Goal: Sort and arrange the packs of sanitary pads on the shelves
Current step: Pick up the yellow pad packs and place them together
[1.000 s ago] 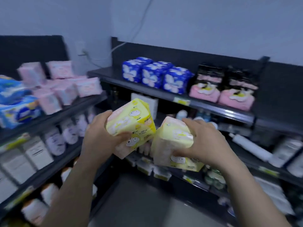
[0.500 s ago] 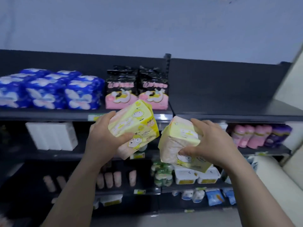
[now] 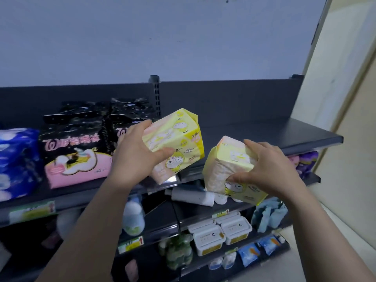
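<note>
My left hand [image 3: 133,153] grips a yellow pack of sanitary pads [image 3: 179,137] with a cartoon face, tilted, in front of the top shelf [image 3: 274,135]. A second yellow pack [image 3: 225,167] is held lower and to the right by my right hand [image 3: 266,169], fingers over its top and thumb underneath. Behind my left hand, two black-and-pink packs [image 3: 75,145] stand on the top shelf. A blue pack [image 3: 16,159] sits at the far left of that shelf.
The right stretch of the top shelf is bare. Lower shelves carry white bottles [image 3: 133,216], white tubs [image 3: 219,235], a lying white tube [image 3: 191,196], purple packs [image 3: 305,161] and small blue sachets [image 3: 258,249]. A cream wall [image 3: 345,119] closes the right side.
The view has swung right along the shelves. Both hands have risen with their yellow packs, and the left pack now sits level with the top shelf beside the black-and-pink packs.
</note>
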Tool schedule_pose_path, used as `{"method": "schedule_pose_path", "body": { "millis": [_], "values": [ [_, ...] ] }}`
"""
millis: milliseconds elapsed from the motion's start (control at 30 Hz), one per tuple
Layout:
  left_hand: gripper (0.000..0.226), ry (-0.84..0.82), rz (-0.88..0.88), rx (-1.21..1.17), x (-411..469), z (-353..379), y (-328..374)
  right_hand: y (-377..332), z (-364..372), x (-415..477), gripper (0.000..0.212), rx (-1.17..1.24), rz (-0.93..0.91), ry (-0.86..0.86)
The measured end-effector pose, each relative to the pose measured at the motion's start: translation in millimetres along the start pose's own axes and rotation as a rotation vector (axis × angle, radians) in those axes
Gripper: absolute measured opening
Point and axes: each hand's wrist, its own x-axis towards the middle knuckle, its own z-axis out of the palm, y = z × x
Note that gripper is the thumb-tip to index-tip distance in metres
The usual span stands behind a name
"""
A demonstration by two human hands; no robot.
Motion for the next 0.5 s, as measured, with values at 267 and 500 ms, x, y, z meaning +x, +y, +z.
{"method": "schedule_pose_path", "body": {
  "millis": [267, 500],
  "values": [
    [0.086, 0.007, 0.085, 0.088, 78.2, 62.2, 17.7, 44.0, 2.7, 78.2, 0.101, 0.042, 0.012, 0.022],
    [0.088, -0.044, 0.066, 0.343, 145.4, 114.5, 18.9, 73.5, 1.2, 158.9, 0.095, 0.053, -0.095, -0.024]
  ]
}}
